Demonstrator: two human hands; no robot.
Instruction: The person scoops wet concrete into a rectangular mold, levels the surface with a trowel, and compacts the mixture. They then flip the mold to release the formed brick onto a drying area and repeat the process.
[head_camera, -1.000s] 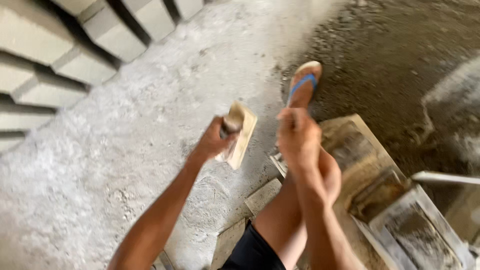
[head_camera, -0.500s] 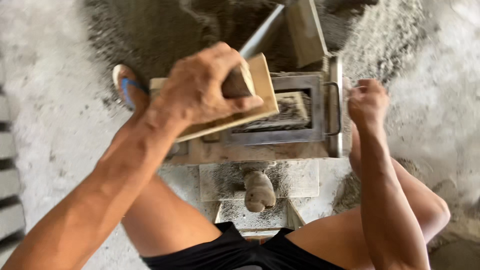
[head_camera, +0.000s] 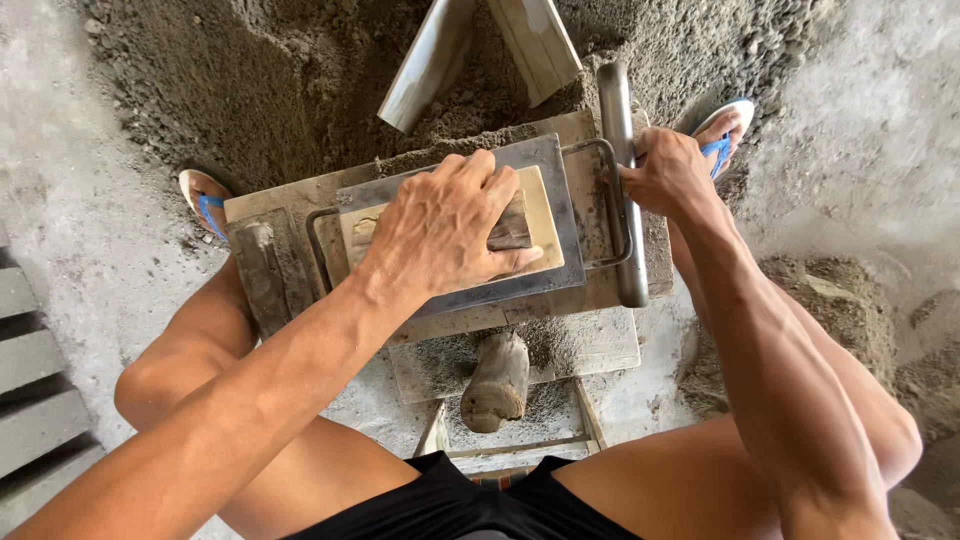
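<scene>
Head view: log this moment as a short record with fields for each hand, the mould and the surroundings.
left hand: grips the handle of a wooden float, pressed flat on the metal mould
right hand: closed on the mould's metal bar handle
mould: sits on a wooden board, float covers its top
ahead: dark sand pile
below board: wooden chunk
feet: blue sandals

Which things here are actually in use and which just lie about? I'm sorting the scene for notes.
In use:
- left hand pressing the wooden float
- metal mould frame under the float
- right hand on the side lever bar

Lying about:
- wooden chunk below the mould
- two boards stuck in the sand heap
- grey blocks at left
</scene>
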